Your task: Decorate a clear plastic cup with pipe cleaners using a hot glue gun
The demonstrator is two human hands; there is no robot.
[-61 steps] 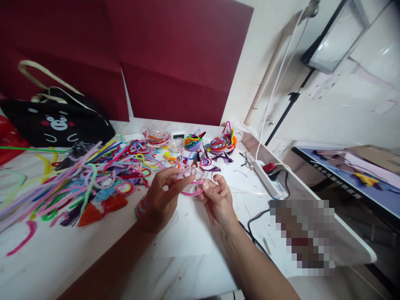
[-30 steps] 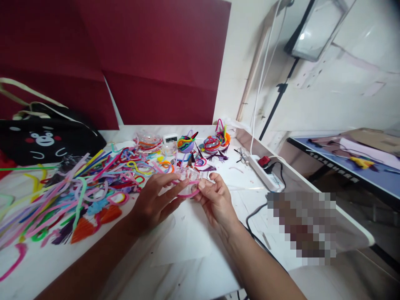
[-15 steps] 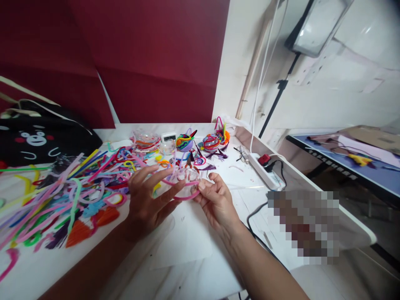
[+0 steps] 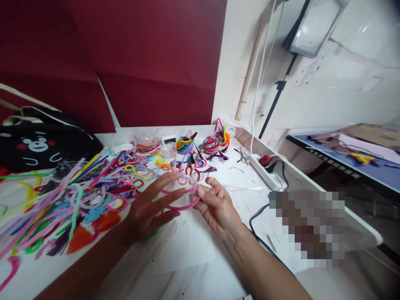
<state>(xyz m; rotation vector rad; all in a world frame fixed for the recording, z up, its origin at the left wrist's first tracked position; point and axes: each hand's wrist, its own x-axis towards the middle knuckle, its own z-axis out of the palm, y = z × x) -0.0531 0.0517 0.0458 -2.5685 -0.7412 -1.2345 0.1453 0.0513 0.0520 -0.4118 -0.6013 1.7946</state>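
Note:
Between my hands is a clear rounded plastic piece (image 4: pixel 188 181) with a pink pipe cleaner (image 4: pixel 184 207) curved around its near side. My right hand (image 4: pixel 215 204) pinches the pipe cleaner and the edge of the clear piece between thumb and fingers. My left hand (image 4: pixel 153 204) has its fingers spread and reaches over the left side of the loop; whether its fingertips touch it is hard to tell. A pair of pliers (image 4: pixel 189 165) lies just behind the clear piece. White paper (image 4: pixel 184 246) is on the table below.
A pile of colourful pipe cleaners (image 4: pixel 90 191) and orange tassels (image 4: pixel 81 238) lies to the left, before a black bag (image 4: pixel 46 143). Wrapped ornaments (image 4: pixel 211 144) stand at the back beside a small white timer (image 4: pixel 168 140). A power strip (image 4: pixel 267 173) lies to the right.
The pink loop has tilted and sits slightly lower in view, showing a wider opening. My left fingers have shifted a little downward. My right hand keeps its pinch.

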